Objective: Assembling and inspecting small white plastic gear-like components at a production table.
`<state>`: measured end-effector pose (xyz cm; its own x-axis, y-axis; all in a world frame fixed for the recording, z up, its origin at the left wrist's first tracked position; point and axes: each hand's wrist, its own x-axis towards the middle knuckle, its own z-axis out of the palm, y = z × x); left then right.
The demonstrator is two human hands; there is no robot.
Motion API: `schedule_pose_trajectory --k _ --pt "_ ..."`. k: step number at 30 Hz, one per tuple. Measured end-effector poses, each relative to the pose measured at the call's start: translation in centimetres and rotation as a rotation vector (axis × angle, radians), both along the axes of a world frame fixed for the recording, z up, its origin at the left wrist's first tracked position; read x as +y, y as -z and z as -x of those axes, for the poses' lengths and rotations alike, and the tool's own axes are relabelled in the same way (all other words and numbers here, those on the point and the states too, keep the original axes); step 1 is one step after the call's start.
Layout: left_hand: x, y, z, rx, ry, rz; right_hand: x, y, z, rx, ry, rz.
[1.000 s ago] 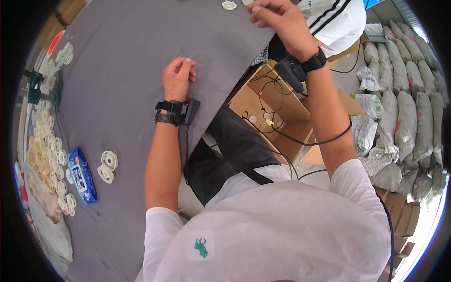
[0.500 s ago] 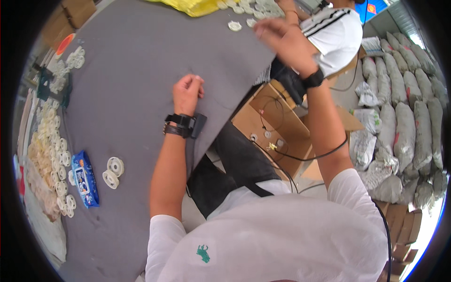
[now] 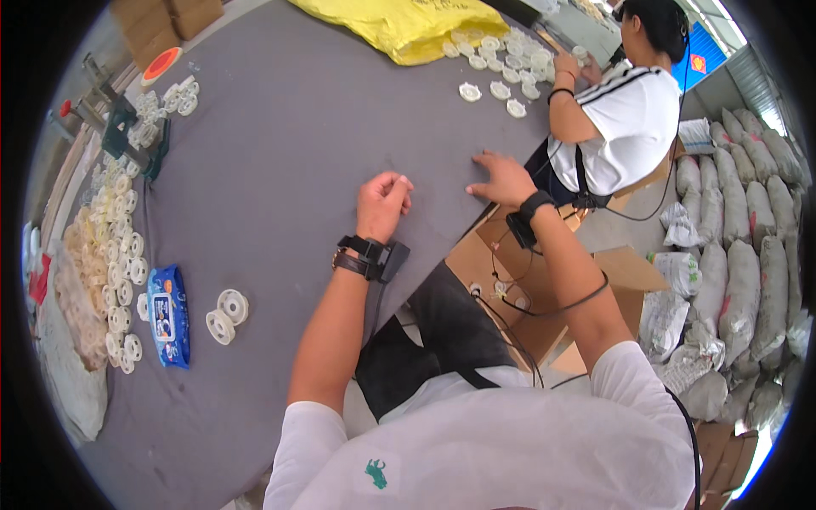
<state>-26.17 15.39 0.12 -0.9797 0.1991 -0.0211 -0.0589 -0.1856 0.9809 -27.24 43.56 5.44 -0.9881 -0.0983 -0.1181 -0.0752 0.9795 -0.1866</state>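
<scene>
My left hand rests on the grey-covered table, its fingers curled and the thumb laid over them; no object shows in it. By the table's right edge, my right hand is open, thumb and fingers apart, holding nothing. Two white plastic wheel-shaped parts lean together to the left of my left forearm. Beside them lies a blue wet-wipe pack. Far from my right hand, several loose white ring-shaped parts lie in front of a yellow bag.
A heap of white and cream parts lines the left edge near a dark green metal fixture. At the far right of the table a person handles white parts. An open cardboard box with cables stands below. Stacked sacks fill the right.
My right hand has come down from raised and blurred to the table edge, fingers spread. My left hand keeps its curled shape. The view has shifted, showing more of the other person and far parts.
</scene>
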Motion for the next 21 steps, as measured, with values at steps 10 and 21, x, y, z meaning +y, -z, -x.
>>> schedule_pose_trajectory --k 10,21 --pt "0.2 -0.6 0.5 0.027 -0.022 -0.062 -0.4 -1.1 1.0 -0.008 0.001 -0.011" --pt "0.4 -0.3 -0.4 0.036 -0.033 -0.025 -1.7 -0.4 -1.0 0.090 0.027 -0.052"
